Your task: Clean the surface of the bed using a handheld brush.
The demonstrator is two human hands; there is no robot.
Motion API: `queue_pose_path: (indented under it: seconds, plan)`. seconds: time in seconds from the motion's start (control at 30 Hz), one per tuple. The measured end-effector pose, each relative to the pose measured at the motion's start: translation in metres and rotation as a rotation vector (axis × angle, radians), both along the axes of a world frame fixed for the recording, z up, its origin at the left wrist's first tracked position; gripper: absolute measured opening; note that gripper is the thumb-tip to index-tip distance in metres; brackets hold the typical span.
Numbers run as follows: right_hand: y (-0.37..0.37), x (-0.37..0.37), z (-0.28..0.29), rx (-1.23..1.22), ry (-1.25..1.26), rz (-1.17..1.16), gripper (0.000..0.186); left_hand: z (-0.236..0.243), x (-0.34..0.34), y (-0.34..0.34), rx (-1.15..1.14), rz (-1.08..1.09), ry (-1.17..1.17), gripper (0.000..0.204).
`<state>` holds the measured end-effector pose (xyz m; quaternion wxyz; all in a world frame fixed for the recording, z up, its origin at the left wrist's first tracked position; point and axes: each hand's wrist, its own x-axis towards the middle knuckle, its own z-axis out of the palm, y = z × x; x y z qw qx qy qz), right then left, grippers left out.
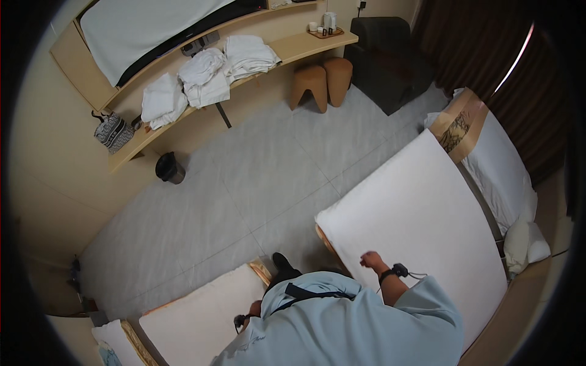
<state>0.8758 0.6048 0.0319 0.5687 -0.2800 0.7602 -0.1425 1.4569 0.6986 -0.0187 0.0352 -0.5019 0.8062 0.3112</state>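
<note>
My right hand [370, 260] hovers over the near edge of a bare white mattress [415, 207], its fingers curled in and nothing visible in them. A black band with a small device and cord [397, 270] circles that wrist. My left hand [255, 308] hangs low beside my light blue shirt [342, 317]. The shirt and my body hide most of its fingers, so its grip cannot be made out. Closest to it is a second white mattress [201, 311] on the left. Another black device [240, 320] is strapped at the left wrist.
White folded linen [204, 76] lies piled on a wall shelf desk [293, 49] beside a patterned bag [113, 132]. A black bin [170, 168], brown stools [309, 88] and a dark armchair [390, 64] stand on the grey floor [244, 183]. Pillows [525, 247] lie far right.
</note>
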Motion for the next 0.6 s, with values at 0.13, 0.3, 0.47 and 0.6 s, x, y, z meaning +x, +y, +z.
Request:
queue_pose_path:
  seconds: [0.13,0.3,0.47,0.6]
  plan:
    - [0.004,0.035,0.016,0.148,0.069,0.146,0.023,0.022,0.051,-0.154,0.915,1.286,0.564,0.022]
    - [-0.035,0.091,0.049,-0.079,0.206,0.515,0.019,0.056,0.088,-0.335,0.587,1.252,0.610,0.016]
    - [-0.124,0.117,0.021,0.113,0.073,0.066,0.028,0.061,0.079,-0.460,0.536,1.166,0.608,0.017]
    - [-0.250,0.097,-0.048,-0.230,0.362,0.714,0.021,0.048,0.053,-0.522,0.760,1.146,0.479,0.017]
